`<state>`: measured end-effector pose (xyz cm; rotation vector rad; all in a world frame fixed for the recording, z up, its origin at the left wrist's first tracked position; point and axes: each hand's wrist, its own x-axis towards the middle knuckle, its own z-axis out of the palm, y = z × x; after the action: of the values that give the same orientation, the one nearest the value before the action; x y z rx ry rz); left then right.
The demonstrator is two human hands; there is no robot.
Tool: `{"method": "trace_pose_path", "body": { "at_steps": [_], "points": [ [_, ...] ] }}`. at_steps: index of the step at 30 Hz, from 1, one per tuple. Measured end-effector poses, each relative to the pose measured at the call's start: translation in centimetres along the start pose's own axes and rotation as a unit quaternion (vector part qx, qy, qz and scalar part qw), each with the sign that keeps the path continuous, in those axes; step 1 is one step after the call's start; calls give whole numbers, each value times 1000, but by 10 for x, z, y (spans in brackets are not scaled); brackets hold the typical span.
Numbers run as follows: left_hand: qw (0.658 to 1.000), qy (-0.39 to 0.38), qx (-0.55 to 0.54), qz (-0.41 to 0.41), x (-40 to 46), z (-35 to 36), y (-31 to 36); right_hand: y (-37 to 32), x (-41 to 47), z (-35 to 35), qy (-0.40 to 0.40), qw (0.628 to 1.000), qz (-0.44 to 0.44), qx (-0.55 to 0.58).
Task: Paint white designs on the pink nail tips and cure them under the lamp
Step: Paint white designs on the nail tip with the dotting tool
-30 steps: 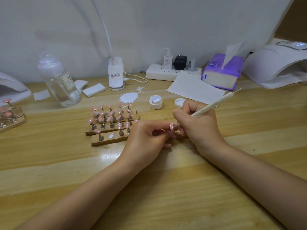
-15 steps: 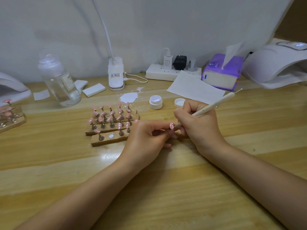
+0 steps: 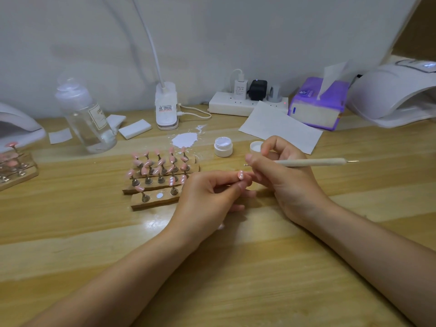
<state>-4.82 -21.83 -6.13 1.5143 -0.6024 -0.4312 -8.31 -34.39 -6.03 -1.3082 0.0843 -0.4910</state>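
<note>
My left hand pinches a pink nail tip that carries white dots. My right hand grips a beige dotting pen; the pen lies almost level, its metal tip just above the nail tip. Wooden holders to the left carry several pink nail tips on metal stands, some with white dots. An open jar of white gel stands behind my hands, its lid partly hidden by my right fingers. A white curing lamp sits at the far right.
A white paint blob is smeared on the table. A clear bottle, desk lamp base, power strip, purple tissue box and paper sheet line the back. Another lamp and nail holder sit at left.
My right hand has lifted the pen off the nail tip and swung it from a steep slant to nearly level. The left hand stays put.
</note>
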Motion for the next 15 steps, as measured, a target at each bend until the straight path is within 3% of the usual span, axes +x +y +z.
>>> {"method": "trace_pose_path", "body": {
  "at_steps": [15],
  "points": [
    [1000,-7,5,13,1,0,-1,4,0,0,2,999,-16,-33]
  ]
}}
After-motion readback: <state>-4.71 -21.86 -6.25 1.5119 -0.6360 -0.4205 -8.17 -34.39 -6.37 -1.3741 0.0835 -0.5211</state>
